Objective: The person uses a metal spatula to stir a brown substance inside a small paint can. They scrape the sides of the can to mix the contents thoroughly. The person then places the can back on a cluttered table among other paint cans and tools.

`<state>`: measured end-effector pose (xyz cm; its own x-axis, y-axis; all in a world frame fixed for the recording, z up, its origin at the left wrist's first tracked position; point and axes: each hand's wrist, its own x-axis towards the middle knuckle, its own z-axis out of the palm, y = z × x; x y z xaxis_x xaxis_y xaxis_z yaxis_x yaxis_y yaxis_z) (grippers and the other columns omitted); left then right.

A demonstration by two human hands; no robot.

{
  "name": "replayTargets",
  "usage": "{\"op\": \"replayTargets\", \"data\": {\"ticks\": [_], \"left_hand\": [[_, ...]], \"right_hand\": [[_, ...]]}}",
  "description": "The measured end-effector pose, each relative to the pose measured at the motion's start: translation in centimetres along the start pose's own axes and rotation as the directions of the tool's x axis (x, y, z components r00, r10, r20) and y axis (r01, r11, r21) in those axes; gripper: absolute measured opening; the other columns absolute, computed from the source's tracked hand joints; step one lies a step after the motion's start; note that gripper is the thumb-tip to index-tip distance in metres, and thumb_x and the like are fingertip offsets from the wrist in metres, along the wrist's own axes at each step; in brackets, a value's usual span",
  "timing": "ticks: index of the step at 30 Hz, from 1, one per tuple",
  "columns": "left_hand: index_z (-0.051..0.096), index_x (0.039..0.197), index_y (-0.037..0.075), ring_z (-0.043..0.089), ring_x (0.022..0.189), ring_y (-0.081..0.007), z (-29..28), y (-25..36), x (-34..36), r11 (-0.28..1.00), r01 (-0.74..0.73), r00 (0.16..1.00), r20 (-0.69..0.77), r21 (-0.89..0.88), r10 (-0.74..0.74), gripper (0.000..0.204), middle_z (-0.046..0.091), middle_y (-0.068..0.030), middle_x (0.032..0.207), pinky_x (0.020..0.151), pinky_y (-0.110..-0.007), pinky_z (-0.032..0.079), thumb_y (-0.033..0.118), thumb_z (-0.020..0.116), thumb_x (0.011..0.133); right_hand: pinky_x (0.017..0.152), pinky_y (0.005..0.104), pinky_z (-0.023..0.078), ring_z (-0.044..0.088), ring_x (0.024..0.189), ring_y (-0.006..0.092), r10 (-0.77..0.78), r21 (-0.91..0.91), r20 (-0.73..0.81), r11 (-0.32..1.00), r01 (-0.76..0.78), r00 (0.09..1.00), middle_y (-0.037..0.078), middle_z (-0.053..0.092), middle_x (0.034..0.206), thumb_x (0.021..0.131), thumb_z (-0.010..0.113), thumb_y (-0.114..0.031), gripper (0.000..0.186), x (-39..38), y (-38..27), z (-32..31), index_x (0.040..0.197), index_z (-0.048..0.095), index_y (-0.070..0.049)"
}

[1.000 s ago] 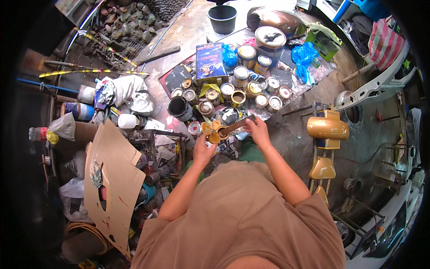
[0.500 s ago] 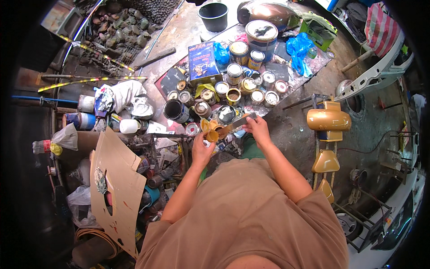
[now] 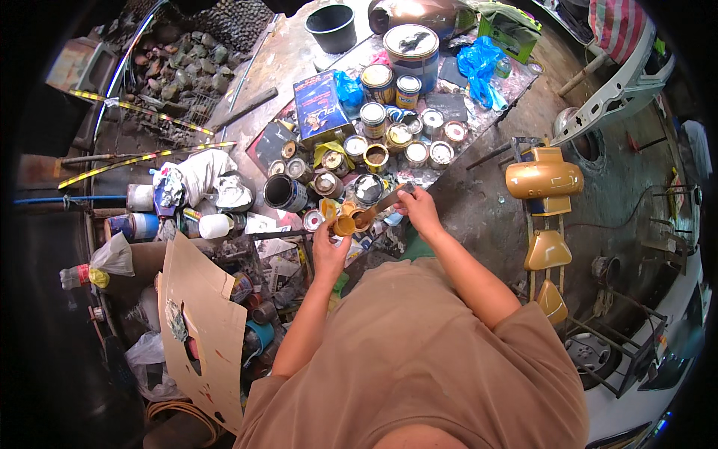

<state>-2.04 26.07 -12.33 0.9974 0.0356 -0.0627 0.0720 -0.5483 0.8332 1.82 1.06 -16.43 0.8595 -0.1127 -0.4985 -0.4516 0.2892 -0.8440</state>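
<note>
My left hand point(image 3: 331, 243) is closed round a small cup coated with yellow-ochre paint point(image 3: 344, 225). My right hand point(image 3: 415, 204) grips a flat dark stirring stick point(image 3: 387, 200), whose lower end is over or inside a small open can point(image 3: 359, 218) with yellowish contents beside the cup. A lid or container smeared with yellow point(image 3: 327, 209) lies just behind the cup. Around them stand a black open pot point(image 3: 284, 193), a can with a white-and-black top point(image 3: 369, 188) and several smaller paint cans point(image 3: 327, 183).
Behind are a blue tin point(image 3: 319, 105), blue plastic bags point(image 3: 479, 63) and a black bucket point(image 3: 330, 34). A cardboard sheet point(image 3: 200, 314) leans at the left. Gold-painted panels point(image 3: 545, 179) rest on a rack at the right, near a white door frame point(image 3: 613, 97).
The view has shifted, so things in the upper part appear higher. The cup in my left hand has moved slightly left relative to the stick. Both hands keep their hold.
</note>
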Motion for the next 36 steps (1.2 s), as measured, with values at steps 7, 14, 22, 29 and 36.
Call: {"op": "replayTargets", "data": {"ticks": [7, 14, 22, 29, 36], "left_hand": [[0.062, 0.124, -0.002, 0.067, 0.104, -0.0225, -0.5, 1.0, 0.3, 1.0, -0.016, 0.999, 0.032, -0.023, 0.017, 0.041, 0.069, -0.0138, 0.114, 0.092, -0.034, 0.051, 0.008, 0.073, 0.086], [0.062, 0.123, 0.0, 0.065, 0.102, -0.0221, -0.3, 0.5, 0.6, 0.999, -0.025, 0.999, 0.044, -0.03, 0.027, 0.041, 0.065, -0.0127, 0.112, 0.088, -0.033, 0.052, 0.007, 0.074, 0.085], [0.063, 0.123, 0.002, 0.065, 0.101, -0.0294, -0.2, -0.9, 0.7, 0.994, -0.084, 0.996, 0.025, 0.076, 0.083, 0.045, 0.066, -0.0152, 0.112, 0.086, -0.038, 0.053, 0.012, 0.078, 0.082], [0.063, 0.124, 0.002, 0.062, 0.11, -0.0313, -0.1, -0.9, 1.1, 0.989, -0.096, 0.994, 0.062, 0.109, 0.089, 0.047, 0.065, -0.0156, 0.118, 0.094, -0.04, 0.051, 0.01, 0.077, 0.08], [0.063, 0.127, 0.003, 0.062, 0.111, -0.031, -0.2, -0.6, 0.9, 0.981, -0.155, 0.987, 0.06, 0.118, 0.149, 0.049, 0.065, -0.0144, 0.12, 0.097, -0.04, 0.05, 0.007, 0.076, 0.079]], "right_hand": [[0.071, 0.0278, 0.055, 0.069, 0.084, 0.0155, 0.052, 0.011, -0.024, 0.999, -0.051, 0.998, 0.006, 0.067, 0.098, 0.102, 0.06, -0.02, 0.021, 0.1, -0.2, -0.4, 0.111, 0.061, -0.001], [0.072, 0.0265, 0.054, 0.069, 0.083, 0.0129, -0.014, -0.042, -0.039, 0.999, 0.013, 0.999, 0.004, 0.07, 0.098, 0.101, 0.06, -0.02, 0.021, 0.2, 0.3, -0.4, 0.111, 0.064, -0.002], [0.073, 0.0275, 0.054, 0.069, 0.082, 0.0128, -0.154, -0.251, 0.004, 0.956, 0.15, 0.988, 0.006, 0.071, 0.095, 0.101, 0.062, -0.021, 0.025, -0.3, 0.3, 0.4, 0.112, 0.065, 0.001], [0.081, 0.0422, 0.051, 0.069, 0.093, 0.0352, -0.266, -0.429, 0.052, 0.864, 0.262, 0.963, 0.022, 0.071, 0.1, 0.097, 0.065, -0.03, 0.037, -2.6, -1.6, 1.2, 0.114, 0.066, 0.004], [0.086, 0.0434, 0.051, 0.066, 0.1, 0.0406, -0.32, -0.464, 0.141, 0.815, 0.348, 0.937, 0.023, 0.069, 0.105, 0.096, 0.065, -0.024, 0.03, -4.6, -3.5, 1.9, 0.115, 0.067, 0.0]]}}
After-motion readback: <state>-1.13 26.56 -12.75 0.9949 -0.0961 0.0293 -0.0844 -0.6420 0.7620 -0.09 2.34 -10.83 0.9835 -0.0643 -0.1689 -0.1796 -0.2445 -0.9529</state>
